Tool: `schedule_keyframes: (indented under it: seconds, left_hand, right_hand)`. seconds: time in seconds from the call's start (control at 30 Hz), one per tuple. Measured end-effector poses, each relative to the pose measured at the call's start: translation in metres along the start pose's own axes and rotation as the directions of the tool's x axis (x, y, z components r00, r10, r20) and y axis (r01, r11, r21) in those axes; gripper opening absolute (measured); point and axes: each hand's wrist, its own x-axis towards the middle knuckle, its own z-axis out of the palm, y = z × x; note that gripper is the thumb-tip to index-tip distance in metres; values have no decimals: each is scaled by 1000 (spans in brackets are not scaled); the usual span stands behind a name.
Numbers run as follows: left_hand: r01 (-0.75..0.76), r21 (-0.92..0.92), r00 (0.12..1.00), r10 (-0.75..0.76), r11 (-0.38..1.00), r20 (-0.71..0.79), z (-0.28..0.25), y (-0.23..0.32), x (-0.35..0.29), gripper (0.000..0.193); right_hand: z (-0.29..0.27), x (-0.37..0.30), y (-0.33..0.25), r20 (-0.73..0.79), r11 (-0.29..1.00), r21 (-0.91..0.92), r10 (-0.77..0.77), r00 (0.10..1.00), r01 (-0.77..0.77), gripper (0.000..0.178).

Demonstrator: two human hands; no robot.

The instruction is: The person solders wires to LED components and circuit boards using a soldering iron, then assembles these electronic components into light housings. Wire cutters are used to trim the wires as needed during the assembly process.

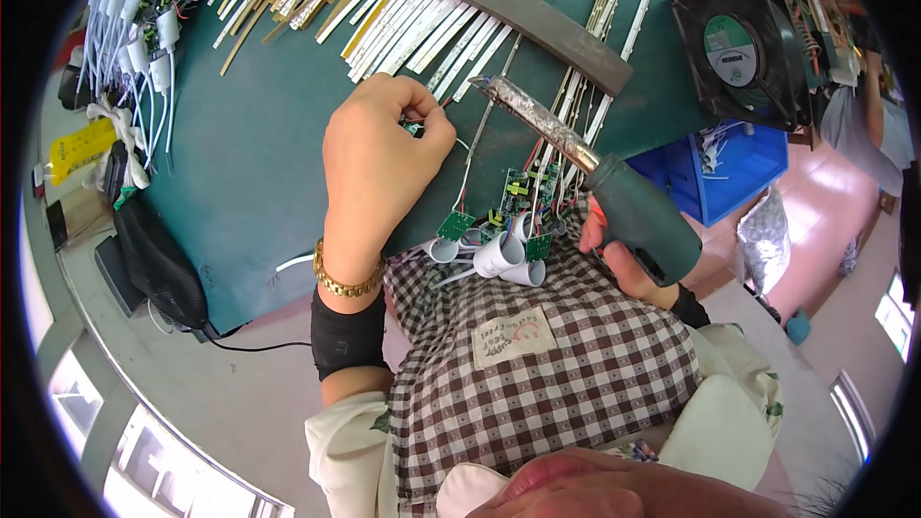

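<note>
My left hand (384, 153), a gold bracelet at its wrist, is closed in a pinch over the table. Between its fingers a small green circuit board (413, 127) with thin wires partly shows; the rest is hidden. In my right hand (628, 269) is a soldering iron (643, 216), gripped by its dark green handle. The iron's worn metal shaft slants up and left, its tip a little right of my left fingers. Below, at the table's edge by my apron, hang several white cylindrical housings (500, 255) and green circuit boards (516, 190) wired to narrow strips.
Many narrow white and yellow strips (432, 29) fan across the table's far side under a dark metal bar (513, 11). A black fan (739, 53) stands at right, above a blue bin (734, 177). White wired housings (139, 58) crowd the far left, near a yellow bag (82, 149).
</note>
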Motion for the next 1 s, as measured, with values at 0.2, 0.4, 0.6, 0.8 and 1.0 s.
schedule_keyframes:
  seconds: [0.2, 0.4, 0.6, 0.8, 1.0]
  left_hand:
    - [-1, 14, 1000, 1, 1000, 9, 0, 1, -1, 5]
    - [9, 16, 1000, -9, 1000, 14, 0, 1, 0, 5]
    - [1, 39, 1000, -1, 999, 10, 1, 2, 1, 5]
    - [7, 34, 1000, -7, 999, 9, -1, 1, -2, 5]
    - [-25, 23, 1000, 25, 999, 9, 1, 0, 2, 4]
  right_hand:
    - [2, 7, -13, 31, 980, -194, -32, 999, 37, 59]
    - [2, 10, -21, -32, 927, -375, 23, 999, -34, 34]
    - [4, 10, -23, -53, 861, -508, -14, 998, -15, 34]
    - [3, 14, -31, -72, 955, -292, -85, 994, 61, 33]
    - [6, 17, -33, -128, 967, 120, -208, 970, 223, 49]
